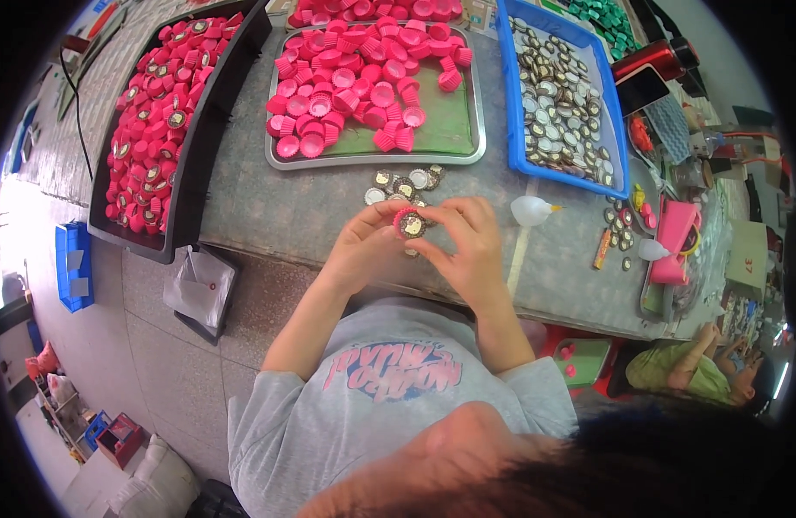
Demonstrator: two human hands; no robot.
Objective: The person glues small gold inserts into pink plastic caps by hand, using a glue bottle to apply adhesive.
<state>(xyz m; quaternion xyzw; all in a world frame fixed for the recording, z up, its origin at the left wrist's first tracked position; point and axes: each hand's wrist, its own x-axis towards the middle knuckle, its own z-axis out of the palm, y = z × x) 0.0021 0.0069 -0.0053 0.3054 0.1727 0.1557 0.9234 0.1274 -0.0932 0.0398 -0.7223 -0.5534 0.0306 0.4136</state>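
Close in front of me, my left hand point(360, 244) pinches a small pink fluted cup point(398, 217). A round disc point(413, 226) with a dark patterned rim and a pale picture lies against the cup's mouth, and the fingers of my right hand point(467, 246) close on its edge. How deep the disc sits in the cup, I cannot tell. Just beyond my fingers a small pile of similar discs point(404, 186) lies on the grey table point(329, 207), some showing white backs. A metal tray point(376, 161) with a green bottom holds many loose pink cups point(344, 78).
To the left stands a black bin point(180, 207) of pink cups, several with discs in them. A blue tray point(516, 129) of discs is at the far right. Beside it sit a white squeeze bottle point(529, 210) and an orange tube point(602, 249). Another person point(687, 367) sits at right.
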